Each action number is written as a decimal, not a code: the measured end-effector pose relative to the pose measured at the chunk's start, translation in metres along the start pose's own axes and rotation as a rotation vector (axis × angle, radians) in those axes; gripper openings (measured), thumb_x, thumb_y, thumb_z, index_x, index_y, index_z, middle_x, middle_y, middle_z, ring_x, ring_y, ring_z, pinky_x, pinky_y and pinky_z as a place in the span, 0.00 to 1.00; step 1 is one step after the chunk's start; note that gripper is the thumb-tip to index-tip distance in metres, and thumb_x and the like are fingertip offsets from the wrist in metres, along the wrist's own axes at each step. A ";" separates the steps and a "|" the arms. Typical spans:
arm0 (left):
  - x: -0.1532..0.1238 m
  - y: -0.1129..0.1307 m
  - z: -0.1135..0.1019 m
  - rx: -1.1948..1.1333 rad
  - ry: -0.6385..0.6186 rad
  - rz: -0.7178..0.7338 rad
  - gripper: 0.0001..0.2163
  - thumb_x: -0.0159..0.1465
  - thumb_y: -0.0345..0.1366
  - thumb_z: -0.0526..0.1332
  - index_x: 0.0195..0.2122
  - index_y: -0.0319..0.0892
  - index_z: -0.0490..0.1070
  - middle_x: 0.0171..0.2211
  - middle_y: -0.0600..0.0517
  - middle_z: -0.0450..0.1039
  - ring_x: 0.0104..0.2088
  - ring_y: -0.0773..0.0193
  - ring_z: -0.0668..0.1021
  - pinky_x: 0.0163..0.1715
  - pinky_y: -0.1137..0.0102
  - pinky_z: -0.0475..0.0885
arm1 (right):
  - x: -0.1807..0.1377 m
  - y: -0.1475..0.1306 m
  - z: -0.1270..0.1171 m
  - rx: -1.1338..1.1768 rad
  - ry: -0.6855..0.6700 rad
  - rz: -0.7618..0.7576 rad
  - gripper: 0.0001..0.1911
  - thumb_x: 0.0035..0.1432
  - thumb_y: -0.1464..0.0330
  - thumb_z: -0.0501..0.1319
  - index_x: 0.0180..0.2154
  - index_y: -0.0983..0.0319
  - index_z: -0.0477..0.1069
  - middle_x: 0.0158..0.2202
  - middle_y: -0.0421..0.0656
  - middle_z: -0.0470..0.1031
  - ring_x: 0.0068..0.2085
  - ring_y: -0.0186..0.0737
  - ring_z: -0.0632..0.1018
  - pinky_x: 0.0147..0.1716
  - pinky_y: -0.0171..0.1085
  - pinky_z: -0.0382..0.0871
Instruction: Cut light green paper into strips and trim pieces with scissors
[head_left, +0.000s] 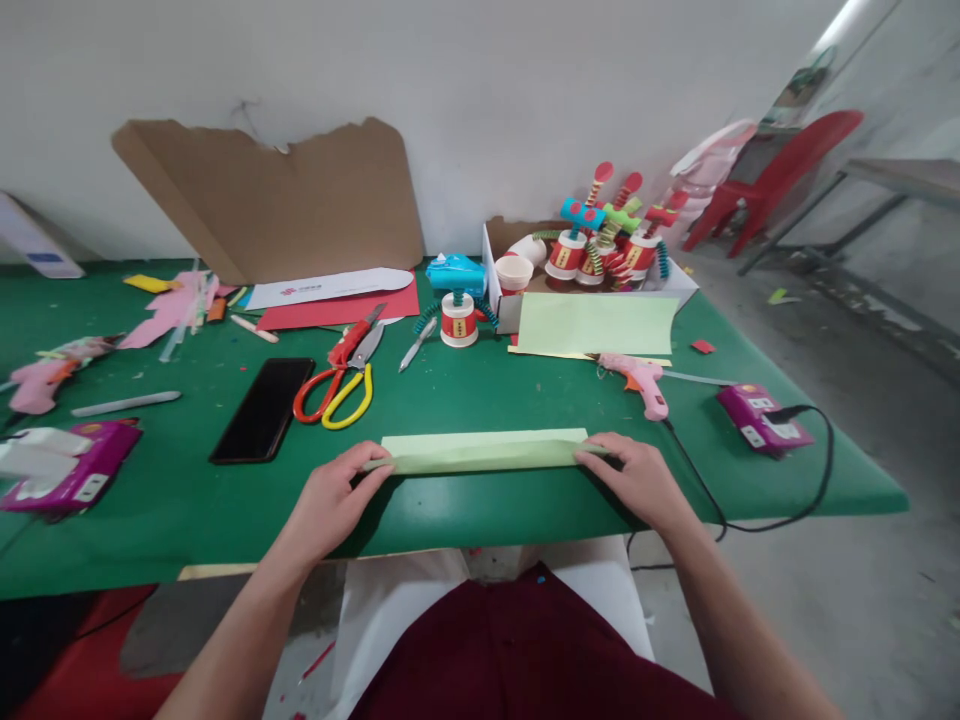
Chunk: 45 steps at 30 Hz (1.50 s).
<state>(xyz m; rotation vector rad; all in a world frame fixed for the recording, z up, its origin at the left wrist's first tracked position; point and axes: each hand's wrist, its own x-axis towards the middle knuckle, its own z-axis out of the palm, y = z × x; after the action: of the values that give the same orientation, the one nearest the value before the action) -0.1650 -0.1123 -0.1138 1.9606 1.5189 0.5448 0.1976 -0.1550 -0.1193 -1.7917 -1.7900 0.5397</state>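
Observation:
A pale green sheet of paper (487,457) lies at the front of the table, its near side folded or rolled up into a long strip. My left hand (341,495) pinches the left end between thumb and fingers. At the other end my right hand (634,478) grips the strip the same way. Beyond the paper stands a paper-cup figure (459,320) with a blue top and coiled arms. Scissors (341,385) with one red and one yellow handle rest to the left, beside a black phone (264,410).
A pink glue gun (637,380) and its cord lie right of my hands, near a purple power strip (761,418). Another glue gun (56,378) and power strip (82,465) are at far left. Behind stands a box (508,312) of cup figures, with green paper (596,322) before it.

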 end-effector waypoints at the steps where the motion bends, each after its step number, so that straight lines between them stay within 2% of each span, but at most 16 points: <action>1: 0.002 0.001 0.001 0.001 0.016 -0.041 0.13 0.63 0.47 0.53 0.33 0.44 0.70 0.29 0.55 0.74 0.31 0.65 0.74 0.33 0.73 0.67 | 0.001 0.000 0.001 -0.028 0.015 0.021 0.12 0.58 0.60 0.57 0.33 0.58 0.76 0.35 0.43 0.80 0.37 0.45 0.79 0.40 0.42 0.71; 4: 0.010 0.005 0.004 0.014 0.073 -0.132 0.13 0.60 0.49 0.54 0.32 0.44 0.68 0.25 0.57 0.71 0.27 0.66 0.71 0.29 0.74 0.64 | 0.004 -0.003 0.004 -0.098 0.036 0.059 0.12 0.57 0.60 0.57 0.33 0.58 0.75 0.33 0.43 0.79 0.35 0.44 0.78 0.37 0.40 0.70; 7: 0.015 0.010 0.007 0.114 0.101 -0.162 0.13 0.60 0.48 0.53 0.28 0.44 0.65 0.23 0.58 0.66 0.26 0.66 0.68 0.28 0.73 0.61 | 0.006 -0.005 0.006 -0.164 0.017 0.080 0.12 0.58 0.59 0.56 0.32 0.59 0.73 0.27 0.42 0.76 0.29 0.42 0.75 0.32 0.38 0.66; 14: 0.018 0.017 0.010 0.383 0.048 -0.038 0.11 0.62 0.43 0.49 0.25 0.45 0.55 0.22 0.54 0.63 0.28 0.61 0.68 0.30 0.69 0.59 | 0.009 -0.010 0.010 -0.330 0.010 0.067 0.12 0.60 0.61 0.53 0.33 0.59 0.71 0.24 0.40 0.72 0.27 0.41 0.73 0.29 0.36 0.59; 19: 0.017 0.016 0.012 0.468 0.047 -0.046 0.13 0.63 0.42 0.49 0.23 0.46 0.50 0.22 0.53 0.63 0.28 0.60 0.67 0.29 0.68 0.58 | 0.007 -0.014 0.013 -0.397 0.032 0.028 0.11 0.62 0.62 0.52 0.35 0.58 0.70 0.24 0.41 0.73 0.29 0.42 0.73 0.31 0.36 0.59; 32: 0.017 0.016 0.017 0.645 0.074 -0.043 0.14 0.66 0.41 0.46 0.23 0.46 0.53 0.23 0.51 0.67 0.30 0.57 0.70 0.29 0.67 0.56 | 0.003 -0.015 0.019 -0.512 0.071 0.018 0.15 0.66 0.61 0.46 0.29 0.59 0.61 0.22 0.41 0.68 0.26 0.41 0.68 0.29 0.37 0.54; 45: 0.016 0.017 0.018 0.678 0.083 -0.056 0.14 0.67 0.41 0.47 0.24 0.45 0.57 0.25 0.50 0.70 0.31 0.56 0.71 0.28 0.67 0.56 | 0.003 -0.013 0.023 -0.545 0.104 0.013 0.15 0.66 0.61 0.45 0.30 0.59 0.62 0.23 0.42 0.70 0.27 0.42 0.69 0.30 0.37 0.53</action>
<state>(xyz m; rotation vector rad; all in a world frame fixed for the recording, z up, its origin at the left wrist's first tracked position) -0.1372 -0.1030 -0.1163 2.3910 1.9850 0.0774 0.1731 -0.1499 -0.1283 -2.1321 -1.9781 -0.0543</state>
